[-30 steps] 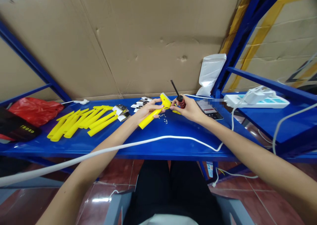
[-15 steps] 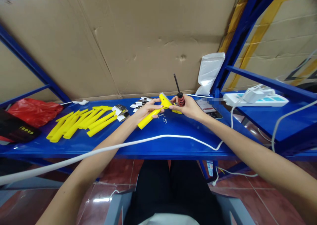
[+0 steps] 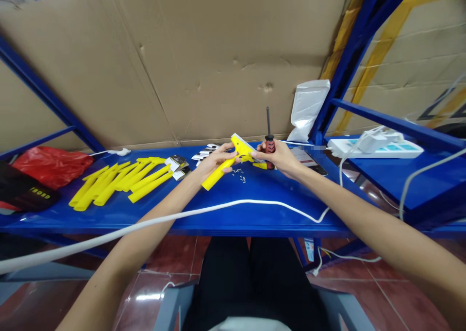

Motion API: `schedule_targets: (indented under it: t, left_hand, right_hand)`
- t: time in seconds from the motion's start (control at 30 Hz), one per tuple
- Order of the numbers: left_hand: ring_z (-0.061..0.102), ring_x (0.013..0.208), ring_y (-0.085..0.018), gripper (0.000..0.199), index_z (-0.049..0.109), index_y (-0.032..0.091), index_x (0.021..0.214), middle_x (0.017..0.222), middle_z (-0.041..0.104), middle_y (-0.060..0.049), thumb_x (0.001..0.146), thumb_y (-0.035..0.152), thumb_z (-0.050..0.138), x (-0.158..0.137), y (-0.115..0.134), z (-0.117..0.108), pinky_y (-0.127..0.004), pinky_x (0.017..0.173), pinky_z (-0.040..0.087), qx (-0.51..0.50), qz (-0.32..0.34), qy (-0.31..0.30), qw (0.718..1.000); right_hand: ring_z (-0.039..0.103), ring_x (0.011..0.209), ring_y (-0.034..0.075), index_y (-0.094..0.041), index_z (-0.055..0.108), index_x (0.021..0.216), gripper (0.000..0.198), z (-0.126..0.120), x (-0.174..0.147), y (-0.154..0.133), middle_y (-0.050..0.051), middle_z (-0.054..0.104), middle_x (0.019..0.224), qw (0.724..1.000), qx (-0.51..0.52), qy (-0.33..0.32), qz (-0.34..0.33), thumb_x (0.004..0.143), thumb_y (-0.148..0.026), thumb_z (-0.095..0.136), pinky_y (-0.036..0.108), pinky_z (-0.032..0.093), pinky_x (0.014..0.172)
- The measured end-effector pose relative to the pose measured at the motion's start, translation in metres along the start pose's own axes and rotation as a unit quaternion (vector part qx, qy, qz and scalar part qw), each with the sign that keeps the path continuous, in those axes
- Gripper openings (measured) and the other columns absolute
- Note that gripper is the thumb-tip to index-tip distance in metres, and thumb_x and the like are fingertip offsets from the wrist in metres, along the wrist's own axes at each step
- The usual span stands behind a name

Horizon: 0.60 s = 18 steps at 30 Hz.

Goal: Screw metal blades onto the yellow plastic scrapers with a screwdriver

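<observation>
A yellow scraper (image 3: 218, 174) with a wide head and a pale blade edge is gripped by my left hand (image 3: 215, 163), its handle slanting down to the left. My right hand (image 3: 279, 157) is closed around a screwdriver (image 3: 270, 145) with a dark red and black handle, its shaft pointing up. The fingertips of that hand are at the right end of the scraper's head. Several small screws (image 3: 240, 176) lie on the blue table (image 3: 233, 209) just below. Another yellow piece (image 3: 259, 165) is partly hidden behind my right hand.
Several yellow handles (image 3: 116, 183) lie on the left beside small packets (image 3: 177, 166). A red bag (image 3: 53, 167) and a black pouch sit farther left. A white cable (image 3: 233, 203) crosses in front. A phone (image 3: 309, 161) and a power strip (image 3: 374, 147) are on the right.
The screwdriver has shifted slightly right and turned more upright. The scraper's head has tilted, showing more of its face and blade, and my right fingertips have moved to its right end.
</observation>
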<state>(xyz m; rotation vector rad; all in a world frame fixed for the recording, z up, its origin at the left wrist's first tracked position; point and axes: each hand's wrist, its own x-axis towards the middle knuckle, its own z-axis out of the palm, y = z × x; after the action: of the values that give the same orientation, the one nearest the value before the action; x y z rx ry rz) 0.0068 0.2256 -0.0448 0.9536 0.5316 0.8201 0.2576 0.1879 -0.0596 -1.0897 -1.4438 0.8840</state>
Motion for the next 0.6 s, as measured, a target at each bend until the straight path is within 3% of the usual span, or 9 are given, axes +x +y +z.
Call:
schedule_targets:
  t: [0.2, 0.4, 0.6]
  left_hand:
    - [0.076, 0.088, -0.017, 0.040, 0.066, 0.023, 0.118, 0.114, 0.071, -0.011, 0.086, 0.002, 0.077, -0.006, 0.006, 0.001, -0.010, 0.043, 0.037, -0.052, 0.063, 0.007, 0.997]
    - [0.074, 0.087, -0.017, 0.044, 0.065, 0.024, 0.115, 0.109, 0.069, -0.008, 0.080, 0.003, 0.082, -0.009, 0.011, 0.002, -0.012, 0.042, 0.033, -0.044, 0.085, 0.001, 0.995]
    - [0.075, 0.085, -0.017, 0.045, 0.063, 0.023, 0.114, 0.103, 0.071, -0.006, 0.079, 0.005, 0.084, -0.004, 0.014, -0.004, -0.012, 0.042, 0.034, -0.024, 0.101, 0.029, 0.994]
  right_hand:
    - [0.058, 0.071, 0.017, -0.026, 0.049, 0.082, 0.069, -0.004, 0.005, 0.000, 0.003, 0.070, 0.089, 0.999, 0.027, 0.029, -0.008, 0.062, -0.069, 0.100, 0.033, 0.048, 0.057]
    - [0.063, 0.074, 0.019, -0.026, 0.047, 0.079, 0.071, -0.001, 0.003, -0.004, 0.003, 0.071, 0.085, 0.999, -0.008, 0.008, -0.034, 0.063, -0.074, 0.096, 0.039, 0.058, 0.069]
    - [0.069, 0.071, 0.023, -0.026, 0.050, 0.083, 0.063, -0.004, 0.002, -0.006, 0.006, 0.076, 0.090, 0.997, -0.061, -0.004, -0.049, 0.076, -0.078, 0.087, 0.041, 0.060, 0.062]
